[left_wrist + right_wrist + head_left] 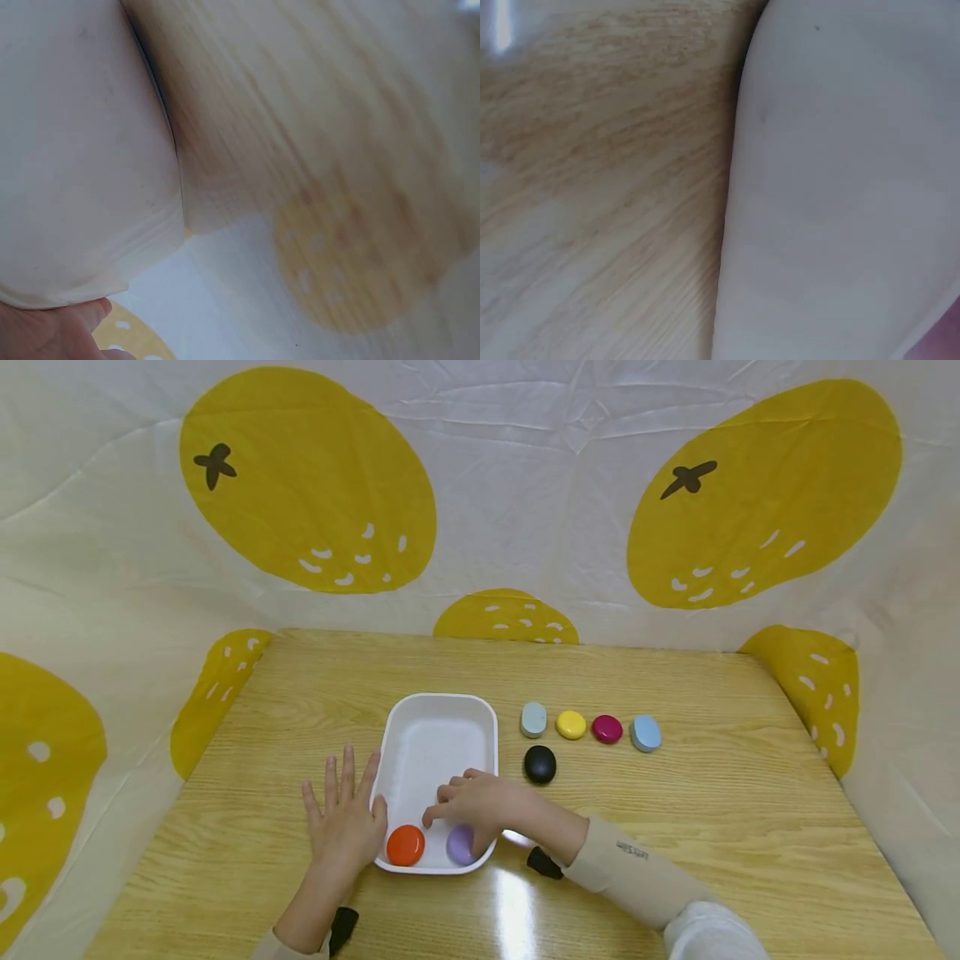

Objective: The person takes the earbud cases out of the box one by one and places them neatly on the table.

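Observation:
In the head view, a white tray (435, 697) stands on the wooden table, with an orange-red round piece (406, 846) and a purple round piece (461, 843) at its near end. My left hand (347, 822) lies with spread, straight fingers along the tray's left rim, thumb at the edge. My right hand (480, 803) reaches over the right rim into the tray. Its thumb overlaps the purple piece, while the index fingertip is apart from it to the left. In the left wrist view, part of the left hand (52, 330) shows below a pale sleeve.
Right of the tray stand a pale green piece (533, 720), a yellow one (571, 724), a magenta one (607, 729) and a light blue one (645, 733) in a row. A black round piece (540, 764) lies nearer. A fruit-patterned cloth (525, 510) surrounds the table.

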The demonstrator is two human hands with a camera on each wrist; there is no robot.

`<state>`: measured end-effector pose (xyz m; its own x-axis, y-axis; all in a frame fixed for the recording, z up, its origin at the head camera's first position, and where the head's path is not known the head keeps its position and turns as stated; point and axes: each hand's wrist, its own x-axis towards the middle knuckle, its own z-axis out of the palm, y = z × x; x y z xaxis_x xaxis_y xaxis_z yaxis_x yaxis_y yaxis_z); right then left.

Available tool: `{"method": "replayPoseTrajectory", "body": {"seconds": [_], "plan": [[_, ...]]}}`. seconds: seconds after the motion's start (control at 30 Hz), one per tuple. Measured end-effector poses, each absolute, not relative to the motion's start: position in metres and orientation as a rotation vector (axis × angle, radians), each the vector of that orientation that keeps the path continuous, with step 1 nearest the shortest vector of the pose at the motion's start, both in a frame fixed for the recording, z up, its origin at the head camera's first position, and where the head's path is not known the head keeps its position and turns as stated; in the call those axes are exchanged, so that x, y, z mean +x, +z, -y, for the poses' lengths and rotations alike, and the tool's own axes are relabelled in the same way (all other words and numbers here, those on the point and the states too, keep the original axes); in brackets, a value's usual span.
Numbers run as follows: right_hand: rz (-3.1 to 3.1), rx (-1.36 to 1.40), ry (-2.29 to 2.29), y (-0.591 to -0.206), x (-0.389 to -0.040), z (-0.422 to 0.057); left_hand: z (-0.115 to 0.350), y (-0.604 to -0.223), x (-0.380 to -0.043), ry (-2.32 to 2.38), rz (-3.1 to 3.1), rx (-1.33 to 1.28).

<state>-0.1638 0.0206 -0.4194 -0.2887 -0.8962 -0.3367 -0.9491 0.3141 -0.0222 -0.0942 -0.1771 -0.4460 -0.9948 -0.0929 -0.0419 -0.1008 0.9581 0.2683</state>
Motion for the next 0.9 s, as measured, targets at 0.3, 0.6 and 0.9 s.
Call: {"method": "replayPoseTrajectory", "body": {"seconds": [0.3, 0.6, 0.9], "plan": [[-2.384, -1.640, 0.287, -0.4221, -0.1650, -0.0200, 0.1769, -0.4473, -0.0944, 0.430, -3.085, -0.156], [-2.511, -1.617, 0.342, -0.4273, -0.1705, -0.0209, 0.1772, -0.4467, -0.0944, 0.434, -3.081, -0.155], [-2.613, -1.514, 0.380, -0.4288, -0.1669, -0.0209, 0.1769, -0.4443, -0.0947, 0.432, -3.071, -0.156]]}}
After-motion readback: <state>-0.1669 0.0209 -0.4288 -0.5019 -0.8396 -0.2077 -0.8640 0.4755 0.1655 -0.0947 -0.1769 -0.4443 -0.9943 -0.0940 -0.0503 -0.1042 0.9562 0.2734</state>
